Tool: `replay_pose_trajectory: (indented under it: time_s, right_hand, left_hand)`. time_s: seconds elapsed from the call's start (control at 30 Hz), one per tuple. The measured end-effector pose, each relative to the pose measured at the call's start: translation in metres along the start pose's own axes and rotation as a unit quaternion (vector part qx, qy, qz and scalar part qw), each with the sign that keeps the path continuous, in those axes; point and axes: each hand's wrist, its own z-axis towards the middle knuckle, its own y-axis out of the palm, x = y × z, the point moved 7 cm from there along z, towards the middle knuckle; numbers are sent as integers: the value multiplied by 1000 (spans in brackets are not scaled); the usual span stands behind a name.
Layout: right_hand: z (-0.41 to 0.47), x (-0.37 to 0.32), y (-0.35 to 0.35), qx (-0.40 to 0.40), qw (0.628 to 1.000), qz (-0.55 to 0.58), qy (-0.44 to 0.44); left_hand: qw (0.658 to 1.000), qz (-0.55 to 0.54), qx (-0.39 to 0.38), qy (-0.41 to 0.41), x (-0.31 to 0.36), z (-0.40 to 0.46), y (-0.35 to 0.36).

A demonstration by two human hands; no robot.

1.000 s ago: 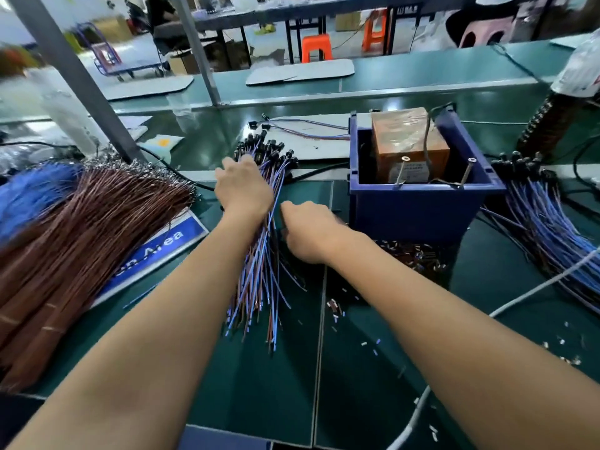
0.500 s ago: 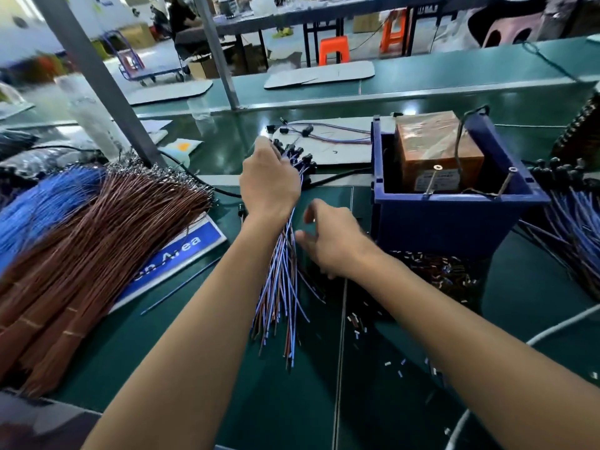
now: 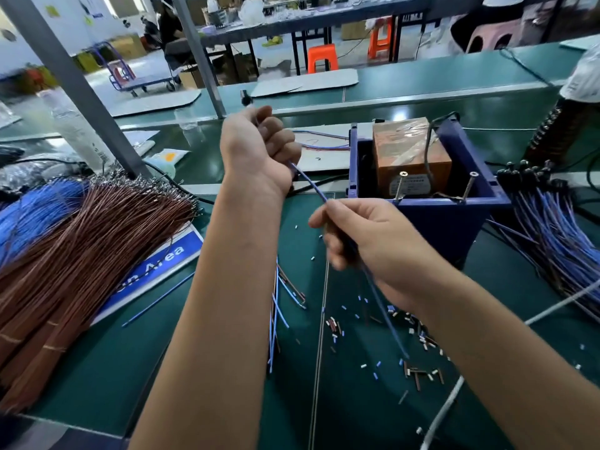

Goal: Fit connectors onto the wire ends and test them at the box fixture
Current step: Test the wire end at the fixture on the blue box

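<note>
Hands gripping thin blue wire (image 3: 310,182) | left hand (image 3: 258,147) fisting, right hand (image 3: 363,241) fingers pinching, beside blue plastic box (image 3: 431,216) | sign (image 3: 162,264) reading "Area"

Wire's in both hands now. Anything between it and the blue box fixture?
Nothing visible. The left hand and right hand hold the wire in the air, just left of the blue box. The gap to the box's two upright screws looks open; loose wire bits lie lower on the table.

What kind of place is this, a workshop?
Most likely a factory assembly line for wiring. Big bundles of brown wires lie on a long green bench, a blue box sits near the hands, and more work tables stand behind.
</note>
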Motion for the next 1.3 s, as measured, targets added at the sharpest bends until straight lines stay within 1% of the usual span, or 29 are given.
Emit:
replay_pose_trajectory:
  time_s: [0.13, 0.23, 0.3, 0.37, 0.43, 0.47, 0.5, 0.53, 0.57, 0.63, 0.67, 0.7, 0.73, 0.83, 0.97, 1.03, 1.13, 1.2, 1.3]
  right_hand:
    - [-21, -7, -51, -18, 986, -163, -23]
    - [-38, -11, -88, -28, 971, -236, -27]
    - [-49, -10, -115, -16, 965, -261, -20]
    - [-57, -7, -142, 20, 967, -254, -26]
    - [-64, -4, -162, 62, 971, -228, -33]
    - [-66, -2, -167, 75, 972, -220, -35]
    - [-68, -1, -169, 78, 972, -219, -40]
    - [-69, -1, -168, 76, 970, -226, -50]
    - [-70, -2, -166, 72, 967, -236, -61]
    - [-70, -4, -158, 54, 962, -254, -79]
    - [-69, -5, -154, 44, 960, -263, -86]
    - [-69, -6, -149, 33, 957, -274, -95]
    - [-68, -6, -147, 28, 954, -279, -104]
    - [-69, -5, -147, 47, 957, -258, -120]
    - [-67, 0, -146, 85, 959, -248, -106]
    - [-66, 5, -148, 108, 962, -234, -94]
    - [-64, 10, -158, 162, 960, -211, -86]
    - [-64, 13, -165, 188, 963, -176, -78]
    - [-64, 15, -169, 207, 965, -143, -69]
  left_hand:
    - [998, -1, 7, 57, 8, 0, -7]
    - [992, 49, -2, 120, 7, -7, -11]
    - [982, 95, -20, 161, -2, -15, -12]
    - [967, 139, -54, 205, -14, -25, -10]
    - [938, 207, -110, 255, -30, -39, -2]
    - [914, 256, -140, 281, -38, -47, 5]
    - [882, 311, -170, 312, -47, -56, 14]
    - [840, 369, -200, 344, -58, -65, 24]
    - [787, 431, -231, 377, -71, -75, 34]
    - [661, 540, -283, 437, -102, -97, 48]
    - [618, 574, -299, 446, -116, -104, 50]
    - [597, 597, -305, 440, -128, -108, 49]
    - [586, 616, -307, 428, -138, -111, 46]
    - [581, 657, -298, 377, -157, -112, 34]
    - [602, 663, -295, 333, -160, -101, 26]
    - [608, 661, -284, 337, -160, -98, 23]
    - [611, 664, -245, 355, -156, -91, 16]
    - [612, 670, -221, 357, -154, -87, 12]
    - [613, 667, -208, 369, -155, -89, 12]
